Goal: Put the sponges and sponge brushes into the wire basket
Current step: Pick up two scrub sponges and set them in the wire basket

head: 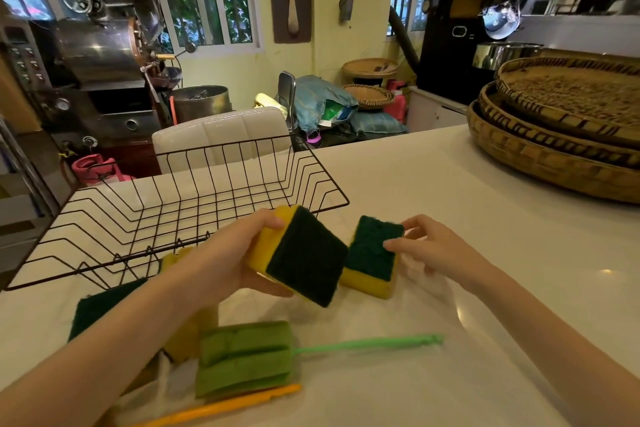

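My left hand (225, 260) holds a yellow sponge with a dark green scouring face (304, 256) above the counter, just in front of the black wire basket (180, 215). Nothing lies in the basket. My right hand (429, 250) pinches the far end of a second yellow-and-green sponge (372, 255), which rests on the white counter. A green sponge brush (246, 357) with a long green handle lies near the front edge. An orange handle (221, 406) pokes out below it. A dark green pad (100, 305) and another yellow sponge (187, 336) are partly hidden under my left forearm.
Stacked woven bamboo trays (557, 125) sit at the counter's far right. A white padded chair (221, 135) stands just behind the basket. Beyond the counter are metal machines and bags on the floor.
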`<state>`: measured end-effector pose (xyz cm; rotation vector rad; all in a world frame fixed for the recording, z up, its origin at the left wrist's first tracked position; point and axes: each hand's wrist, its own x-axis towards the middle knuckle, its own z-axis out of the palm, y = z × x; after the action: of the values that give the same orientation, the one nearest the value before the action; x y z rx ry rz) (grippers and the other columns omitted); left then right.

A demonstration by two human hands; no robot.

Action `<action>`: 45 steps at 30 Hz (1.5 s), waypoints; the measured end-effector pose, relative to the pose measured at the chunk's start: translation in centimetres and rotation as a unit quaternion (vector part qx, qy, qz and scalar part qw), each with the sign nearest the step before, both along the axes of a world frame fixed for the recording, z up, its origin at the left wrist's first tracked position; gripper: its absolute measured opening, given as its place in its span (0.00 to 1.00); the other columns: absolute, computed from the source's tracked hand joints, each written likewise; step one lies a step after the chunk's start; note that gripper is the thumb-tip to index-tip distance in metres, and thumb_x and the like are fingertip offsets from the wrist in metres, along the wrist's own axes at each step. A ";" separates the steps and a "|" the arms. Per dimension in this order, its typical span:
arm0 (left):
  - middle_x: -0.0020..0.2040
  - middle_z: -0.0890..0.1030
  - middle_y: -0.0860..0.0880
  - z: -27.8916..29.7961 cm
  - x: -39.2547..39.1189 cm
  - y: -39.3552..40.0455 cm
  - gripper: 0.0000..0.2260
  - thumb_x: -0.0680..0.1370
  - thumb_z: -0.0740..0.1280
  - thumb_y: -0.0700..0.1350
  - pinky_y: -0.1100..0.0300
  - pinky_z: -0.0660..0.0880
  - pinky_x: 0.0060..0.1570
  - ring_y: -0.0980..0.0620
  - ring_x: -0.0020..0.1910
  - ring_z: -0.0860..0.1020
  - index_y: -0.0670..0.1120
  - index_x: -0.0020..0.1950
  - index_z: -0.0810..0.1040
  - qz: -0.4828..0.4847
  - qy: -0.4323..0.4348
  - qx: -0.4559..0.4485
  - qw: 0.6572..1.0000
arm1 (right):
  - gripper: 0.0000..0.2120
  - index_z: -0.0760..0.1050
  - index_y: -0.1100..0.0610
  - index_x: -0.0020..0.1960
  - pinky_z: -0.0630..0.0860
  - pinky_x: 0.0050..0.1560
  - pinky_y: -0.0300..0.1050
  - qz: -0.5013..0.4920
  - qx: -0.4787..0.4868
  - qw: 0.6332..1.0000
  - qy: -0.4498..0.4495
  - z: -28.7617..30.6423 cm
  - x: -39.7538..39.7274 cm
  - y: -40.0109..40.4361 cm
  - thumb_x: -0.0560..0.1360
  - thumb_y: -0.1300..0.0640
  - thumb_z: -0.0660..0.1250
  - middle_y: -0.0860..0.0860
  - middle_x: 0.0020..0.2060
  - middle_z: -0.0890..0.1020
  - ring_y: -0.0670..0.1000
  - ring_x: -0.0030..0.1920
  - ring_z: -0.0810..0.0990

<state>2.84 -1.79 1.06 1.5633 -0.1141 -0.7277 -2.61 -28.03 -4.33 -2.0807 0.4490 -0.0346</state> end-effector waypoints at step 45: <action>0.38 0.70 0.55 -1.1 -0.7 -4.8 0.21 0.62 0.69 0.61 0.65 0.64 0.27 0.58 0.36 0.68 0.52 0.42 0.64 -0.249 -0.379 0.465 0.761 | 0.29 0.66 0.47 0.57 0.74 0.45 0.39 0.303 -0.305 0.902 0.026 4.2 1.2 0.1 0.60 0.52 0.75 0.48 0.53 0.69 0.48 0.51 0.69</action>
<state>2.15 -6.60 -0.05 2.8009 -0.9188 -0.5027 -1.43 -27.90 -0.18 -2.7612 -0.2394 0.2839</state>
